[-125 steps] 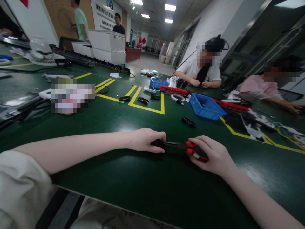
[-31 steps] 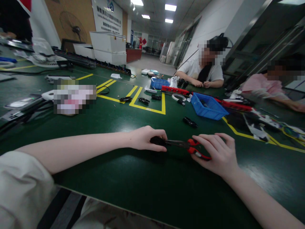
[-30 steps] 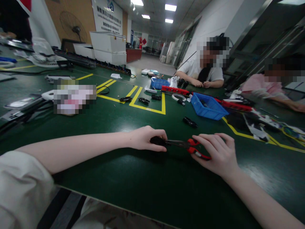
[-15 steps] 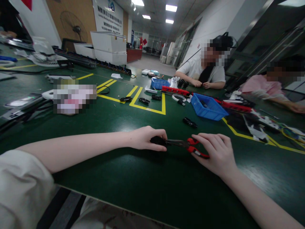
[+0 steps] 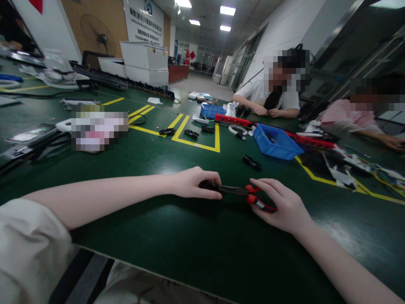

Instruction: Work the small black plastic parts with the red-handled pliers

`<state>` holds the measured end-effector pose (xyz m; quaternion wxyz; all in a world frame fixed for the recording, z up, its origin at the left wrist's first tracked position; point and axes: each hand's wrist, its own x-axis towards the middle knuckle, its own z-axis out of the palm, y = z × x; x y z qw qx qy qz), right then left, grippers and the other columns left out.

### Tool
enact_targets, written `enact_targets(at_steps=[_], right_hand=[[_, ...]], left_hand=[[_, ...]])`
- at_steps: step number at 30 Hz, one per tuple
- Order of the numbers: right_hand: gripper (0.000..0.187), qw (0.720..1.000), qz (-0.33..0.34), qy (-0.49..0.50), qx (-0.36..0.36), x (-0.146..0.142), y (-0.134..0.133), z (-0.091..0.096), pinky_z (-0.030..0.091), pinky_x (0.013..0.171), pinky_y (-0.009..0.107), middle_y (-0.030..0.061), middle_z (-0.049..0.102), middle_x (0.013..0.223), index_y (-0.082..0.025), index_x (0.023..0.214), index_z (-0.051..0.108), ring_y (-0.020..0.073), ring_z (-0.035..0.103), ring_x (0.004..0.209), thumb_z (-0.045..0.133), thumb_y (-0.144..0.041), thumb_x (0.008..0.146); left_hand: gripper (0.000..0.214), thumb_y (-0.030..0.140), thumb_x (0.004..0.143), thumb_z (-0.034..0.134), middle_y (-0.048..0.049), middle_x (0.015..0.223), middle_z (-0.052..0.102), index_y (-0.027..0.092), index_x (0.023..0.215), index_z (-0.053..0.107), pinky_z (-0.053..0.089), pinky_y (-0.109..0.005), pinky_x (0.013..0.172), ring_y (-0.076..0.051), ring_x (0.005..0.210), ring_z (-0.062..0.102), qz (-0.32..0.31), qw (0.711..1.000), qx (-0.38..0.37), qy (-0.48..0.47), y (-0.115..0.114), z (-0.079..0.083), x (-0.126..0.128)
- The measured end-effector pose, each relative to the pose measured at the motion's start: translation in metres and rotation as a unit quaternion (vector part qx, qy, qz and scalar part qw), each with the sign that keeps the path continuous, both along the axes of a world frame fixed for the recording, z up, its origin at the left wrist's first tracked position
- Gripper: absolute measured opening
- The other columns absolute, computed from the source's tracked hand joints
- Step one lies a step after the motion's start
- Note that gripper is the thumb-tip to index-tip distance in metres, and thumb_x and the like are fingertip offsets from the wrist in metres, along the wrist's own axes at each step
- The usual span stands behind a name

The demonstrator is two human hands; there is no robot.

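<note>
My left hand [image 5: 196, 183] pinches a small black part [image 5: 206, 185] between thumb and fingers, just above the green table. Most of that part is hidden by the fingers. My right hand [image 5: 281, 204] is closed round the red handles of long-nose pliers [image 5: 251, 197]. The dark jaws of the pliers point left and meet the black part at my left fingertips; whether they grip it I cannot tell. Beyond my hands a similar black piece [image 5: 252, 162] lies on the table, and several more black pieces [image 5: 191, 134] lie near a yellow taped outline.
A blue bin [image 5: 276, 143] with dark contents stands behind my right hand, beside a red rail [image 5: 234, 120]. A smaller blue bin [image 5: 212, 111] is further back. Cables and a blurred-out item lie at the left. Two people sit across at the right.
The pliers and my right hand have shifted slightly left towards my left hand, and the pliers' handles have turned a little. My left hand stays almost in place with the black part.
</note>
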<state>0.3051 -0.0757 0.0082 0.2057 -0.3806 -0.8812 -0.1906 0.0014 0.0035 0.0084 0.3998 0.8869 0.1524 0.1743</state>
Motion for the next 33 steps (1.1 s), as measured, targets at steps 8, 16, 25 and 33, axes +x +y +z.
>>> enact_targets(at_steps=[8,16,25,33], right_hand=[[0.049,0.999,0.002,0.019,-0.04,-0.0013,0.0008,-0.0007,0.058,0.079,0.036,0.0123,0.066,0.112,-0.018,0.128,0.053,0.0242,0.067,0.097,0.066,-0.028,0.082],[0.048,0.999,-0.006,0.002,-0.032,-0.0014,-0.0024,-0.0007,0.057,0.074,0.034,0.0127,0.064,0.111,-0.017,0.129,0.053,0.0235,0.067,0.093,0.062,-0.028,0.083],[0.04,1.0,-0.008,-0.021,0.003,0.0003,-0.0028,-0.0024,0.055,0.067,0.033,0.0132,0.064,0.107,-0.016,0.12,0.055,0.0227,0.066,0.086,0.061,-0.029,0.082],[0.036,0.999,-0.003,-0.021,0.029,-0.0017,-0.003,-0.0003,0.055,0.066,0.032,0.0124,0.065,0.101,-0.016,0.114,0.055,0.0222,0.065,0.084,0.063,-0.028,0.081]], left_hand=[[0.03,0.041,0.089,0.066,-0.0021,0.087,0.068,0.016,0.105,0.061,0.044,-0.022,0.063,-0.012,0.072,0.062,-0.008,1.0,-0.001,-0.002,-0.0008,0.0019,-0.0005],[0.03,0.04,0.09,0.066,-0.0012,0.085,0.068,0.015,0.106,0.062,0.04,-0.02,0.057,-0.009,0.065,0.059,-0.004,0.999,0.037,-0.004,-0.002,0.0026,-0.0008],[0.031,0.043,0.091,0.064,-0.0008,0.084,0.067,0.016,0.108,0.061,0.038,-0.02,0.057,-0.01,0.064,0.059,-0.001,0.998,0.056,0.005,-0.0015,0.0012,-0.0004],[0.037,0.046,0.088,0.067,-0.0035,0.093,0.067,0.016,0.109,0.061,0.041,-0.022,0.062,-0.012,0.073,0.06,-0.004,0.997,0.074,0.003,-0.0004,0.0003,-0.001]])
